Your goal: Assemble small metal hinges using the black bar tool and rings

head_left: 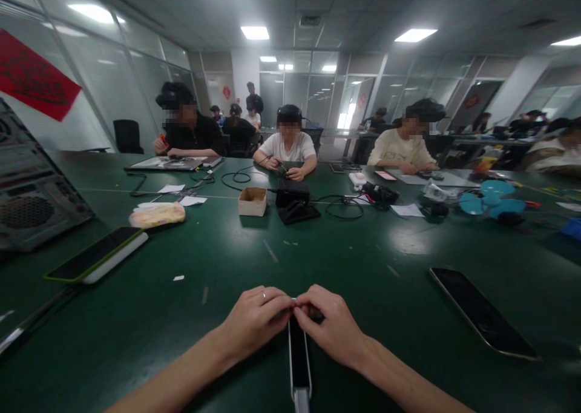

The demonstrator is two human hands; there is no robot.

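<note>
A long, narrow slab (298,355) with a dark top and pale edges lies on the green table, pointing away from me. A light grey piece (301,401) joins its near end. My left hand (259,313), with a ring on one finger, is closed in a pinch at the slab's far end. My right hand (331,322) pinches at the same spot from the other side, its fingertips meeting those of the left. A small pale bit shows just behind the fingertips; whatever they grip is hidden by the fingers.
Phones lie to the right (481,313) and left (97,254) on the green table (363,376). A small open box (252,202), a black box (293,193), cables and a blue fan (492,200) stand farther off. A computer case (34,195) is at left. Several people sit opposite.
</note>
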